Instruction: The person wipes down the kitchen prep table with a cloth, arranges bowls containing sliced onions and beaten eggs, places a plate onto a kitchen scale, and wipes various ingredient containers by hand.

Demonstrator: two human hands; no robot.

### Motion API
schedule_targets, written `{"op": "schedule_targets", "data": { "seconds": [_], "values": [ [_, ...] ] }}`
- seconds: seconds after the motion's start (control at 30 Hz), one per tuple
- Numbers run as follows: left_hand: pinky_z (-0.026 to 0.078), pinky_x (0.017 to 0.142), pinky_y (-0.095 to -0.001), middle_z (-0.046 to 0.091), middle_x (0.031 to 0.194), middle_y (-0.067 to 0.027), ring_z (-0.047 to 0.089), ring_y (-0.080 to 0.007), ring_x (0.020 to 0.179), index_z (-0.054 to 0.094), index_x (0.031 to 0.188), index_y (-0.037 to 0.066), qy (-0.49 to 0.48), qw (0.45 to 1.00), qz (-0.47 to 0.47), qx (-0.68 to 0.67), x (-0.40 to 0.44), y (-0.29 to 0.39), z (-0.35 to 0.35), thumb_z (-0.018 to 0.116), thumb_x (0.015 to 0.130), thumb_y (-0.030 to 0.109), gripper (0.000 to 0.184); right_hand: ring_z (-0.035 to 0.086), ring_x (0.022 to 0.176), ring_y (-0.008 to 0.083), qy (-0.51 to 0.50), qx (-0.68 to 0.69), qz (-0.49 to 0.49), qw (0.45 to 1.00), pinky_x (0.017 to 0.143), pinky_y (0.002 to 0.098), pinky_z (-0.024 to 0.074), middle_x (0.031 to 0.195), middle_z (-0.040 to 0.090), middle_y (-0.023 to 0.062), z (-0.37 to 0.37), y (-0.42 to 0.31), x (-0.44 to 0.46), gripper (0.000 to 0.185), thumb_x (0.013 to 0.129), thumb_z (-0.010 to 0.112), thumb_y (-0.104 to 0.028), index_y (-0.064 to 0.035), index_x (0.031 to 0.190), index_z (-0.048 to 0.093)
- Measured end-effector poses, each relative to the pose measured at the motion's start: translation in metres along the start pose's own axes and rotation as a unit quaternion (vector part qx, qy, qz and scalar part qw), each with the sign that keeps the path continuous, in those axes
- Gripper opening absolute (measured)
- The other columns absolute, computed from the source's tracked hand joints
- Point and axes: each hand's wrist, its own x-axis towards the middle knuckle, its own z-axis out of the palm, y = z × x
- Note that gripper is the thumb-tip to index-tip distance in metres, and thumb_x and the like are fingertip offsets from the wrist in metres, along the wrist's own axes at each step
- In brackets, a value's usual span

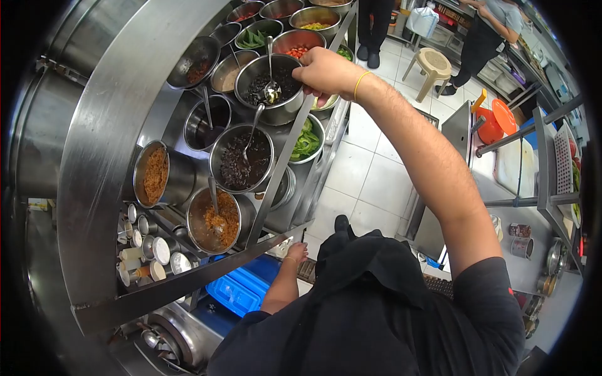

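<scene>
My right hand (324, 72), with a yellow band at the wrist, reaches across a steel bar. Its fingers close on the rim of a metal bowl (290, 114) of dark, chopped-looking food, in which a spoon (270, 66) stands. Nearer to me is another bowl (268, 168) of dark pieces, also with a spoon (254, 135). A bowl of orange-brown crumbly food (221, 219) sits at the near end of the rack. Low beside the rack, my left hand (296, 252) hangs with loosely bent fingers and nothing visible in it.
Steel bars (276, 185) frame the rack. Beside it are a bowl of sliced green peppers (307, 143) and a blue plastic lid (239, 291). A stool (434, 62) stands on the tiled floor, near a person in dark clothes (480, 47). Another person's legs (375, 28) show farther back.
</scene>
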Motion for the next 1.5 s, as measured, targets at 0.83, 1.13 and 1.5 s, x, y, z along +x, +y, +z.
{"op": "schedule_targets", "data": {
  "seconds": [0.83, 1.13, 1.5],
  "values": [
    [0.056, 0.076, -0.0411, 0.072, 0.102, -0.0069, 0.072, -0.0287, 0.093, 0.063, 0.13, 0.01, -0.173, 0.811, 0.188, 0.527, 0.067, -0.009, 0.002, 0.058, 0.102, 0.031, 0.035, 0.067, 0.053, 0.0191, 0.278, 0.111, 0.186, 0.936, 0.05, 0.0332, 0.0587, 0.065, 0.061, 0.0093, -0.006, 0.252, -0.338, 0.023, 0.094, 0.056, -0.013, 0.0071, 0.084, 0.059],
    [0.051, 0.066, -0.0303, 0.064, 0.089, -0.003, 0.06, -0.015, 0.073, 0.065, 0.116, 0.007, -0.161, 0.911, 0.116, 0.361, -0.047, 0.117, 0.166, 0.062, 0.102, 0.033, 0.03, 0.069, 0.053, 0.024, 0.437, 0.09, 0.309, 0.84, 0.056, 0.0374, 0.0577, 0.065, 0.065, 0.015, 0.019, 0.397, -0.524, 0.025, 0.095, 0.058, -0.016, 0.0081, 0.09, 0.061],
    [0.054, 0.1, -0.0444, 0.037, 0.159, -0.0189, 0.058, -0.0384, 0.125, 0.046, 0.152, 0.024, -0.215, 0.368, 0.697, 0.576, -0.334, 0.107, 0.614, 0.076, 0.089, 0.031, 0.07, 0.063, 0.053, 0.015, 0.587, 0.111, 0.325, 0.733, 0.047, 0.0312, 0.0577, 0.067, 0.059, 0.0073, -0.063, 0.449, -0.72, 0.027, 0.099, 0.057, -0.016, 0.0044, 0.082, 0.055]
  ]
}}
